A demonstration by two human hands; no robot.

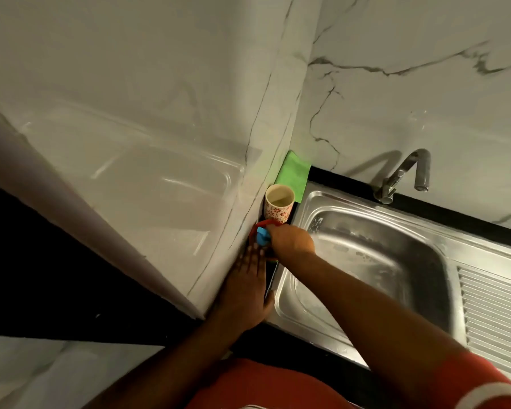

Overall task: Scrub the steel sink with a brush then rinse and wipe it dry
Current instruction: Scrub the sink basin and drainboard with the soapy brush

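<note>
my left hand (pixel 247 286) lies nearest me, fingers straight and flat on the narrow dark ledge between the wall and the steel sink (pixel 378 261), holding nothing. just beyond its fingertips my right hand (pixel 291 240) reaches across the sink's corner, fingers curled round something blue (pixel 261 235) inside a red holder (pixel 263 224); i take it for the brush, though i cannot tell for sure. past that hand stands a flowered cup (pixel 278 203), then a green cloth (pixel 295 175) in the corner. right of my right hand the basin shows pale smears and streaks, and the tap (pixel 407 175) beyond it is not running. so i judge the scrubbing barely begun or about to begin; rinsing and wiping dry are left.
</note>
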